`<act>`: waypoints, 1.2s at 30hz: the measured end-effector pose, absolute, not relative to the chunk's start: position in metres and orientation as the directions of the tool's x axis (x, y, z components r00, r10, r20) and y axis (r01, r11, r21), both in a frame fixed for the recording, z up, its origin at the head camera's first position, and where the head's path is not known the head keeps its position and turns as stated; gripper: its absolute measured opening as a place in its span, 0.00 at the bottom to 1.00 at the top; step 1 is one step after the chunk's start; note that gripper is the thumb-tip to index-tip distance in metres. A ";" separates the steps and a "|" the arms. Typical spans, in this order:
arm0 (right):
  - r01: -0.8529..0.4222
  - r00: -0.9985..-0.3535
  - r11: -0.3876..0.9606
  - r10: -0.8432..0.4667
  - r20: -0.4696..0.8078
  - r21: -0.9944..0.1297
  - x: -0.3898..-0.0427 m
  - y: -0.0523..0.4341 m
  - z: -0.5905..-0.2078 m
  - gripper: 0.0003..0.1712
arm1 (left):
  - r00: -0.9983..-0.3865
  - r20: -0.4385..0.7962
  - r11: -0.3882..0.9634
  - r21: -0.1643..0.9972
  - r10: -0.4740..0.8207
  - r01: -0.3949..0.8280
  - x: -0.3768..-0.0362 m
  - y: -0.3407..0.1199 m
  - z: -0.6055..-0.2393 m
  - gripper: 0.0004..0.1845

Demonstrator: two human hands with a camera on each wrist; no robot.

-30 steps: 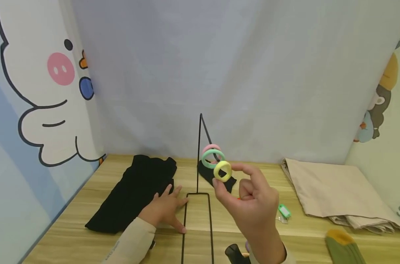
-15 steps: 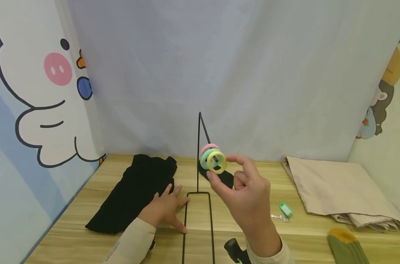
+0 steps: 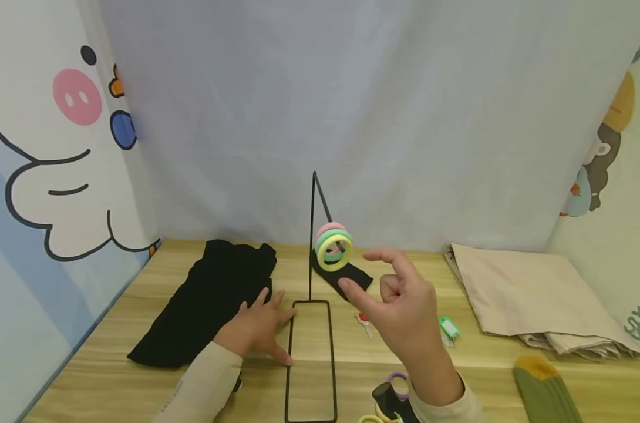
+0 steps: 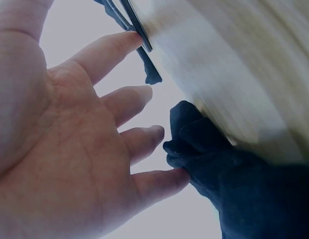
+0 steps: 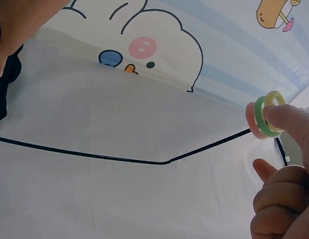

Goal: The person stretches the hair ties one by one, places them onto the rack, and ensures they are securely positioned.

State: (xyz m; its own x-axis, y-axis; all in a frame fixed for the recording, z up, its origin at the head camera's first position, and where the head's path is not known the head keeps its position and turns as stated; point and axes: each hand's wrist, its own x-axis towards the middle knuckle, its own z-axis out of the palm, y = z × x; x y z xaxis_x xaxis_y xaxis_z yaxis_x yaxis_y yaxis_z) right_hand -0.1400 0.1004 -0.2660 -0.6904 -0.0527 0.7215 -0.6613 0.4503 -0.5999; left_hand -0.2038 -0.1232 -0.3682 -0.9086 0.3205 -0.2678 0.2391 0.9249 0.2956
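Observation:
Three rings hang together at the tip of a thin black wire stand (image 3: 311,247) in the head view: a pink ring (image 3: 329,225), a green ring (image 3: 320,237) and, nearest me, a yellow ring (image 3: 333,268). My right hand (image 3: 407,308) is just right of the yellow ring, thumb and index finger parted with a gap between them, its other fingers curled. In the head view it looks apart from the rings. My left hand (image 3: 256,329) lies with spread fingers at the left side of the stand's rectangular base, thumb and index finger touching the wire.
Black cloth (image 3: 204,305) lies left, a smaller black piece (image 3: 358,276) behind the rings. On the right are a red-headed key (image 3: 364,321), a green key tag (image 3: 449,326), folded beige cloth (image 3: 526,294) and a green sock (image 3: 544,385). A purple ring (image 3: 391,379) lies in front.
My right hand has brought the yellow ring left onto the stand's tip and let go, drawing slightly right. My left hand stays at the base.

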 end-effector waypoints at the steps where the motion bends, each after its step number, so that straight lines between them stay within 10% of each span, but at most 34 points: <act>1: -0.628 -0.727 0.463 -0.064 0.683 -0.625 -0.142 0.102 -0.267 0.22 | -0.908 -0.268 0.924 0.297 0.321 0.239 -0.204 -0.124 -0.368 0.51; 6: -0.397 -0.907 0.605 -0.143 0.396 -0.690 -0.155 0.110 -0.278 0.23 | -0.901 -0.283 0.923 0.296 0.330 0.245 -0.205 -0.125 -0.368 0.51; 13: -0.227 -0.970 0.711 -0.226 0.089 -0.666 -0.181 0.122 -0.304 0.21 | -0.893 -0.307 0.920 0.320 0.329 0.229 -0.205 -0.126 -0.369 0.51; 27: -0.398 -0.747 0.683 -0.629 -0.215 -0.612 -0.192 0.170 -0.331 0.31 | -0.879 -0.341 0.925 0.299 0.332 0.233 -0.207 -0.127 -0.366 0.51; 36: -0.327 -0.713 0.768 -0.583 -0.390 -0.551 -0.187 0.187 -0.346 0.30 | -0.875 -0.345 0.923 0.299 0.340 0.240 -0.208 -0.126 -0.368 0.52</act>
State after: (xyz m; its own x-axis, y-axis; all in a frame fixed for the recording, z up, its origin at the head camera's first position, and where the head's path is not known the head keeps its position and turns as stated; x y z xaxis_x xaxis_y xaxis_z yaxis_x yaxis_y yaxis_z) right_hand -0.1870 0.1873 -0.3464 -0.7126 -0.5832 -0.3901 -0.3266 0.7678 -0.5512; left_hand -0.2081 -0.1264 -0.3676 -0.8751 0.3396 -0.3447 0.2405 0.9234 0.2993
